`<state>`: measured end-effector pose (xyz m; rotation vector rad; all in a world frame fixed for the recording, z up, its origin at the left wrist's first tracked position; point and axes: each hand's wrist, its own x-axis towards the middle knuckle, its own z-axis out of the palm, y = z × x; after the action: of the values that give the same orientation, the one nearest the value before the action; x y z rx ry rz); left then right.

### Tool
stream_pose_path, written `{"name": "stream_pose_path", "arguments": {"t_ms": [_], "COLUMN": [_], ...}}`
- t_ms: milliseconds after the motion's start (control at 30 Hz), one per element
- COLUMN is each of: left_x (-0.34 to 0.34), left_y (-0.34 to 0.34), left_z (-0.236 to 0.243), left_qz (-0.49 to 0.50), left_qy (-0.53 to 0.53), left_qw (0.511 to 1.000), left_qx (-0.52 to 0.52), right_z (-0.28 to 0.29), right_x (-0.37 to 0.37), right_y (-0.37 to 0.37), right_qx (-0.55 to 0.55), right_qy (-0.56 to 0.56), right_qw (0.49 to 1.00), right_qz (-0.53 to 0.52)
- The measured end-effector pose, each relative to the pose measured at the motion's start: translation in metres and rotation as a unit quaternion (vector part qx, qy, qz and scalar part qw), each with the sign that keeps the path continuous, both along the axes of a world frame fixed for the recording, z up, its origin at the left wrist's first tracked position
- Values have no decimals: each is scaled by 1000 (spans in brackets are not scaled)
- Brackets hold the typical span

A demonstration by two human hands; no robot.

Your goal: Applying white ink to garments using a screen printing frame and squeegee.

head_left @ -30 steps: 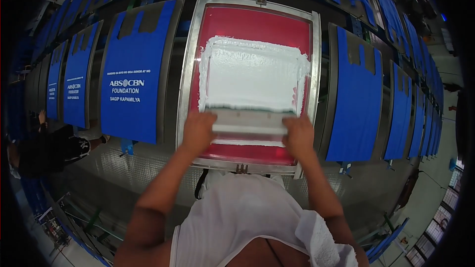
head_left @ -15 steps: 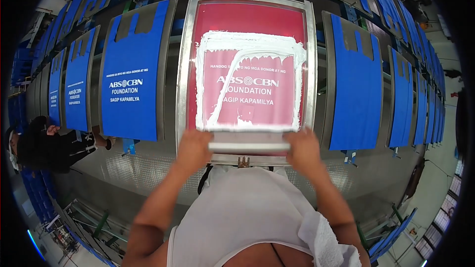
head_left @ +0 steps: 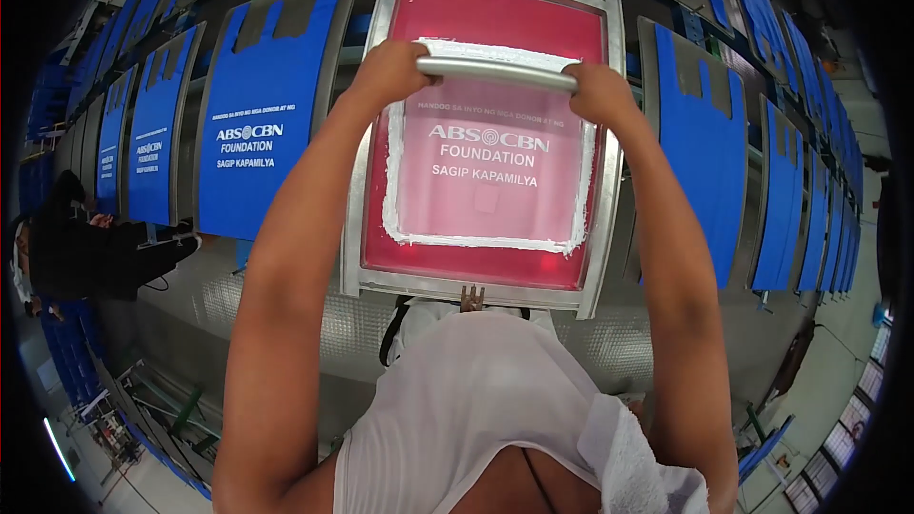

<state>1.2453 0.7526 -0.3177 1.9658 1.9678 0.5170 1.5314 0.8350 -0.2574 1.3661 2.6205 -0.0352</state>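
Note:
My left hand (head_left: 400, 67) and my right hand (head_left: 598, 90) are closed on the two ends of a long squeegee (head_left: 495, 70), near the far side of a metal-framed screen (head_left: 355, 238). The screen's red mesh (head_left: 495, 14) has a paler pink middle, where white lettering shows. A rough band of thick white ink (head_left: 571, 238) borders that middle along both sides and the near edge, and more ink lies just beyond the squeegee at the far edge.
Rows of grey boards with blue cut pieces (head_left: 262, 86) run either side of the screen and behind it; those at left bear white print, those at right (head_left: 695, 181) look plain. Another person in dark clothing (head_left: 71, 247) is at the left, beside the boards.
Both hands moved the squeegee toward me, then away to the screen's far side. The white ink that covered the middle a second ago is gone from there, exposing the lettering.

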Motion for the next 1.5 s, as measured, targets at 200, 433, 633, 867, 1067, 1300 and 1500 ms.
{"name": "stream_pose_path", "arguments": {"t_ms": [200, 433, 633, 867, 1067, 1300, 1500], "left_x": [41, 61, 10, -14, 54, 178, 168], "left_y": [-201, -186, -15, -8, -186, -329, -316], "left_z": [-19, -59, -27, 29, -6, -127, -100], "left_qz": [-54, -29, 8, 58, 21, 36, 12], "left_qy": [-55, -82, -22, -37, -289, -599, -619], "left_qw": [995, 992, 999, 986, 940, 724, 713], "left_qx": [-68, 92, 32, 153, -180, -339, -329], "right_z": [2, -45, -22, 29, 6, 5, -7], "right_x": [63, 71, 13, -7, 0, -41, -63], "right_y": [-191, -184, -21, 31, 81, 62, 42], "right_qx": [-113, -11, 10, -24, -56, -85, -37], "right_qy": [5, 106, 26, 31, 22, 45, 26], "right_qw": [994, 994, 1000, 999, 998, 993, 996], "right_qz": [-14, 10, -8, 18, 36, 72, 78]}}
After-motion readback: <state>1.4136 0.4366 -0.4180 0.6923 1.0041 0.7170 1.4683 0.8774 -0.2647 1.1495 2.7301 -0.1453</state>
